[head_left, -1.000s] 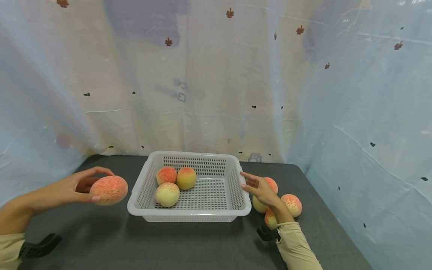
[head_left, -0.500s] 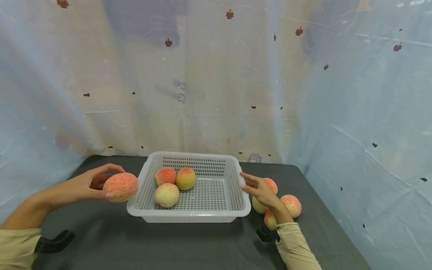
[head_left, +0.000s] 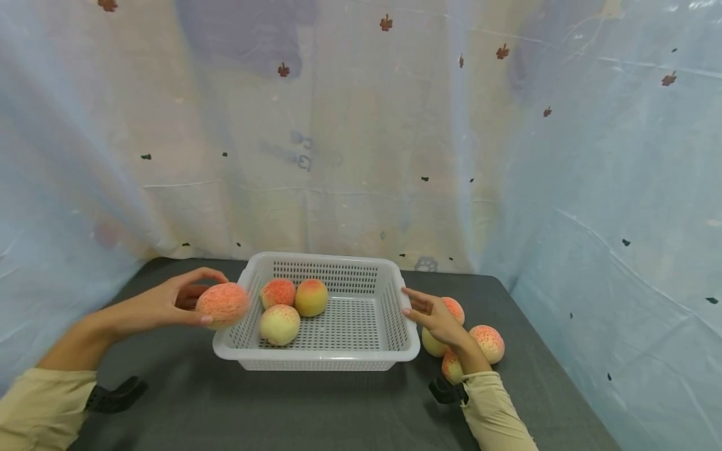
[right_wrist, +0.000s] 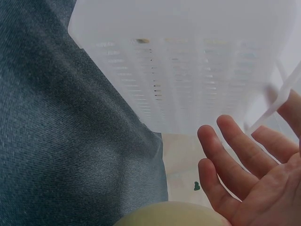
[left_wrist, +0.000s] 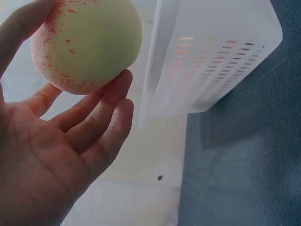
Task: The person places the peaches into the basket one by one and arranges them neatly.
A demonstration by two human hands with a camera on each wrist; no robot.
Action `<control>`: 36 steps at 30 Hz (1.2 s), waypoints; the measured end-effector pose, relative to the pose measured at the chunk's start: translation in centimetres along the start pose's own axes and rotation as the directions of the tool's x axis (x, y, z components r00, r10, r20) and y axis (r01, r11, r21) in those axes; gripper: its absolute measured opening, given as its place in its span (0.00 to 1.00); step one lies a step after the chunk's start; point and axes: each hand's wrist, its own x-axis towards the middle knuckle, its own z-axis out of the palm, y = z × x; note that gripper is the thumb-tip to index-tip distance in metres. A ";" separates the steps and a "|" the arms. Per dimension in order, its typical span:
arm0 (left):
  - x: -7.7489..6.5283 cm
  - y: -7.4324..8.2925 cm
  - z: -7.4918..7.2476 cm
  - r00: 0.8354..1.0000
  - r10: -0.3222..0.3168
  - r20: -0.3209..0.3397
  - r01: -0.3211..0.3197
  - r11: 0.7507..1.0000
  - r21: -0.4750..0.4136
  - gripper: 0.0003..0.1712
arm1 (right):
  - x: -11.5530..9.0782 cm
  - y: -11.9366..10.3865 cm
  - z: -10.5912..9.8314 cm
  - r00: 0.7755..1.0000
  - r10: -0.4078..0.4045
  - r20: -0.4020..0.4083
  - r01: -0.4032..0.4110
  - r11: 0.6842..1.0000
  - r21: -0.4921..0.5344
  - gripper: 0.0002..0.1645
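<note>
My left hand [head_left: 180, 299] grips a pinkish-red peach [head_left: 222, 305] between thumb and fingers at the left rim of a white plastic basket [head_left: 324, 356]. The left wrist view shows the pale green side of this peach [left_wrist: 91, 44], close beside the basket wall [left_wrist: 225, 28]. My right hand [head_left: 431, 316] holds the basket's right rim; in the right wrist view the thumb lies over the lip and the other fingers [right_wrist: 235, 155] are below it. Inside the basket's left part sit a red peach [head_left: 278, 292], a yellow-orange peach [head_left: 311, 298] and a pale peach [head_left: 279, 325].
Several peaches lie on the dark table [head_left: 282, 413] right of the basket, partly behind my right forearm, among them a speckled peach [head_left: 488, 342]. A pale curtain [head_left: 350, 125] hangs behind the table. Black straps [head_left: 115, 396] are on both wrists.
My left hand has carried the peach rightward and slightly up, from left of the basket to its left rim. The right hand and the basket have stayed in place.
</note>
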 end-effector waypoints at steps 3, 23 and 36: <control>0.6 0.2 0.3 1.000 -0.003 0.004 0.003 1.000 0.002 0.35 | 0.0 -0.1 0.0 1.000 0.002 -0.003 -0.002 1.000 -0.004 0.39; 4.0 0.7 2.4 0.997 0.042 0.060 -0.042 0.999 -0.001 0.35 | 0.0 -0.1 0.1 1.000 0.003 -0.009 -0.003 1.000 -0.007 0.39; 5.7 1.1 3.6 0.996 0.032 0.085 -0.035 0.999 0.034 0.37 | 0.0 0.1 0.1 1.000 0.007 -0.009 -0.007 1.000 0.004 0.38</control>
